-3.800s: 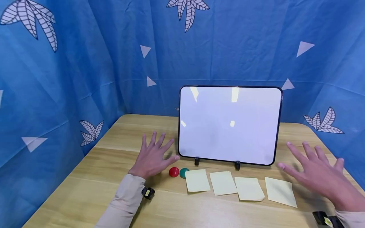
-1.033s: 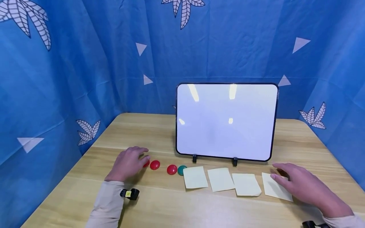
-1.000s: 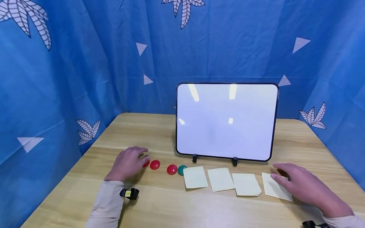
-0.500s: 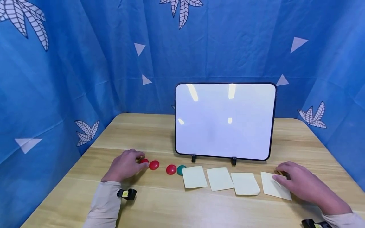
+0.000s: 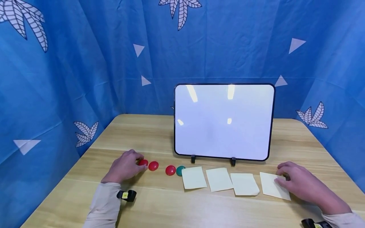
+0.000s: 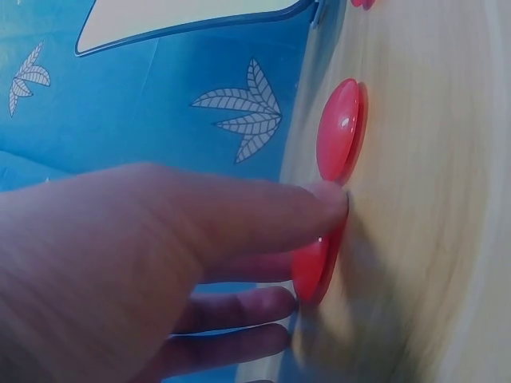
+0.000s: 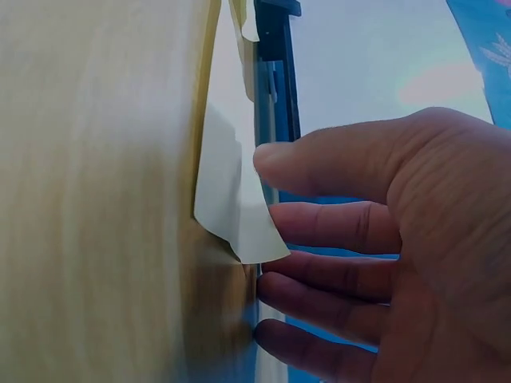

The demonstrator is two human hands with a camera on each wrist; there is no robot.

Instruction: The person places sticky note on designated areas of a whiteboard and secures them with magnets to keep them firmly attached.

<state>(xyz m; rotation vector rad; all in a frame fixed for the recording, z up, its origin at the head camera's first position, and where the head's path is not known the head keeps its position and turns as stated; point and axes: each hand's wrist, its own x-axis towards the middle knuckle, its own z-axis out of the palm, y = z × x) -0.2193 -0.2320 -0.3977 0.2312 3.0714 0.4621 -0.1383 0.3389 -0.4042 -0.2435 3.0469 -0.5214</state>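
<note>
My left hand pinches the leftmost round red magnet on the table. In the left wrist view the thumb covers its upper part, with a finger behind. A second red magnet lies just right of it, a third red magnet farther along. Beside that, a green magnet sits at a sticky note's edge. My right hand has its bent fingers and thumb about the far edge of the rightmost pale yellow sticky note. A small gap shows between thumb and index finger; the note's corner curls up.
Behind the magnets and notes a whiteboard with a dark frame stands on small black feet. Three more sticky notes lie in a row left of the right hand. Blue patterned cloth surrounds the wooden table.
Since the first frame, my left hand has moved left and down onto the red magnet, uncovering others. My right hand has come in over the rightmost note, its thumb and fingers drawing closer together.
</note>
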